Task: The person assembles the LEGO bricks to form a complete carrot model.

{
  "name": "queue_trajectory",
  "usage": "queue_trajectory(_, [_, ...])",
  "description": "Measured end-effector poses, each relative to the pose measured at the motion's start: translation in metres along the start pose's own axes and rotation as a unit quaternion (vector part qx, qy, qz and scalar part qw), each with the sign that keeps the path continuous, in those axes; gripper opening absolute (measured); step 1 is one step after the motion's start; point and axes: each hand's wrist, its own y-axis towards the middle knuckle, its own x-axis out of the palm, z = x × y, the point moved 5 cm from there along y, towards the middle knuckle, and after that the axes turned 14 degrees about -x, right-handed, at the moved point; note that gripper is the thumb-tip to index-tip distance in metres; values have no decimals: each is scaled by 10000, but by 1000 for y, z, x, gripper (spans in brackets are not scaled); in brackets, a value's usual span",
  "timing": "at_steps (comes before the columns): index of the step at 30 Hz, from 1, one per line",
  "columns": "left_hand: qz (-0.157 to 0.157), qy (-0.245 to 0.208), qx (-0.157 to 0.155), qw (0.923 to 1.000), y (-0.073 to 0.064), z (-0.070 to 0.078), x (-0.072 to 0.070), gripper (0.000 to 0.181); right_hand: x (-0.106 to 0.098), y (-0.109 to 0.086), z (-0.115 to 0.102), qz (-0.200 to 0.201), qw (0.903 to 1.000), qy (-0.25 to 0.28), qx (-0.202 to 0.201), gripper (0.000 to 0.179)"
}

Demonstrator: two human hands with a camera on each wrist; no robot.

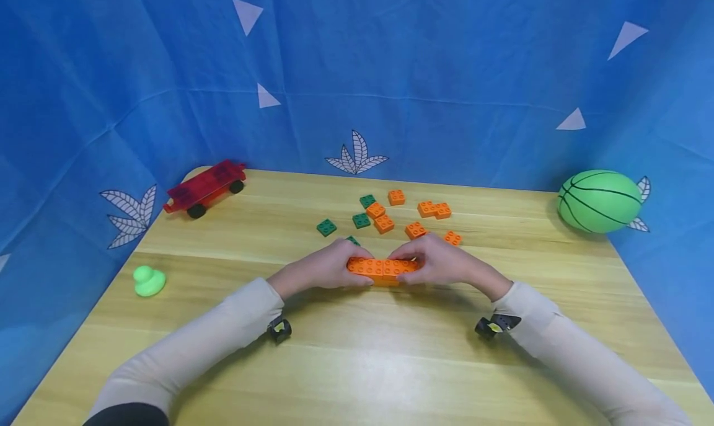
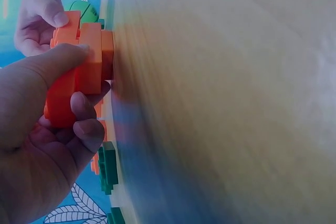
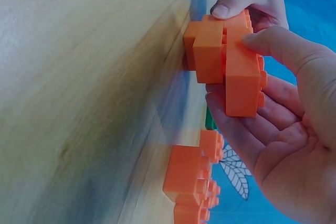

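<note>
Both hands hold an orange toy-brick stack (image 1: 382, 275) low over the middle of the table. Two bricks lie end to end in its top row, studs up, with a seam between them. The wrist views show another brick (image 3: 209, 51) under that row and a narrower brick (image 2: 107, 55) at the bottom. My left hand (image 1: 336, 266) grips the left end, thumb on the near side and fingers on the far side. At the right end, my right hand (image 1: 444, 262) pinches the top brick (image 3: 241, 77) the same way, its fingers partly hiding it.
Several loose orange bricks (image 1: 384, 223) and green bricks (image 1: 326, 227) lie beyond the hands. A red toy car (image 1: 206, 186) stands at the back left, a green duck (image 1: 149, 281) at the left edge, a green ball (image 1: 599, 201) at the back right. Blue cloth (image 1: 446, 54) hangs behind.
</note>
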Motion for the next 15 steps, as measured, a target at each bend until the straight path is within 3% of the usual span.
queue_trajectory(15, [-28, 16, -40, 10000, 0, -1, -1, 31, 0, -1, 2, 17, 9999, 38, -120, 36])
